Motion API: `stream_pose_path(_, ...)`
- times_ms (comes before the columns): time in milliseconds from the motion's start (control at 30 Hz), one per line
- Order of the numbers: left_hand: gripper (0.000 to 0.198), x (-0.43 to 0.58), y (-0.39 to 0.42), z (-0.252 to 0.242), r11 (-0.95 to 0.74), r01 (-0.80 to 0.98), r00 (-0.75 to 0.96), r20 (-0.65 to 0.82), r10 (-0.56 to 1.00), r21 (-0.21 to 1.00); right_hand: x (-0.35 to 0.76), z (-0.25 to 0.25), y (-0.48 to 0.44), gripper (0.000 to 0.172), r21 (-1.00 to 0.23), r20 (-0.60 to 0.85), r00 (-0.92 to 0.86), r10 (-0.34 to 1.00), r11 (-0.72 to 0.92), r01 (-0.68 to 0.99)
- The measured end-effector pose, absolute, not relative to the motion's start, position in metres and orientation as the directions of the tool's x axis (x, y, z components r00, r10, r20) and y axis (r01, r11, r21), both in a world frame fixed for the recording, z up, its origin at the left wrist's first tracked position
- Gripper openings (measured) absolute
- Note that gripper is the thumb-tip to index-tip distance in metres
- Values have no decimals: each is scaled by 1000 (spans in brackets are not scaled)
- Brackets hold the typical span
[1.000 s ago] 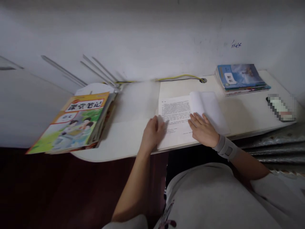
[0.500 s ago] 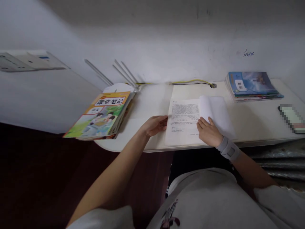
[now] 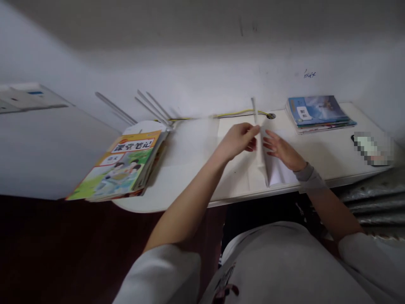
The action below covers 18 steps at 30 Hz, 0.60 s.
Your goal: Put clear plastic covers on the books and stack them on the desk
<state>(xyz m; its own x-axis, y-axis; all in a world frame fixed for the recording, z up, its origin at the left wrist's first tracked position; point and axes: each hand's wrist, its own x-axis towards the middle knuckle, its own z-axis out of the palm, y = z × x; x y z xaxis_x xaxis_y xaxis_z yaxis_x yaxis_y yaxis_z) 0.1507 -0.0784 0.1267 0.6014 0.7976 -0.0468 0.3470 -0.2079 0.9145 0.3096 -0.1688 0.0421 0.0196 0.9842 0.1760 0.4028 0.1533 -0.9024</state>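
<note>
My left hand (image 3: 243, 138) pinches the upper part of a book (image 3: 260, 156) whose printed pages lay face up a moment ago. The book's lifted part now stands nearly on edge, so its printing is turned out of sight. On its right side, my right hand (image 3: 284, 151) is held with fingers apart, close to the paper; whether the fingertips touch it I cannot tell. White paper (image 3: 281, 174) lies under the right hand. A grey band (image 3: 306, 173) circles my right wrist.
On the white desk (image 3: 186, 177), a stack of workbooks (image 3: 126, 162) lies left, beside a white router (image 3: 142, 126) with antennas. Blue-covered books (image 3: 319, 112) and a phone (image 3: 371, 148) lie right. A yellow cable (image 3: 234, 114) runs along the wall to a hole.
My left hand moved from the book's left edge up and right, turning its left part upright. My right hand lifted off the printed page and opened. The view shifted slightly.
</note>
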Motion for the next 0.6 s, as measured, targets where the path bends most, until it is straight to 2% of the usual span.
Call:
stream_pose_path(33, 27, 162, -84, 127, -247, 331, 656, -34, 754, 911, 316, 48, -170, 67, -960, 165, 77, 983, 142, 242)
stream_pose_path(100, 31, 178, -93, 118, -349, 299, 756, 3, 654, 888, 330, 56, -176, 70, -990, 130, 156, 979, 137, -35)
stream_pose_path(167, 34, 186, -96, 98, -485, 289, 807, 62, 587, 826, 346, 56, -183, 63, -974, 92, 212, 973, 132, -183)
stream_pose_path(300, 33, 177, -95, 34, -650, 392, 742, 193, 642, 651, 378, 31, -198, 32, -966, -72, 257, 964, -3, -260)
stream_pose_path(433, 44, 155, -99, -25, -653, 521, 646, 246, 723, 550, 392, -2, -206, 39, -953, -185, 277, 943, -103, -287)
stream_pose_path(600, 53, 142, -106, -57, -685, 572, 620, 310, 721, 452, 392, -20, -204, 41, -984, -85, 333, 939, -27, -175)
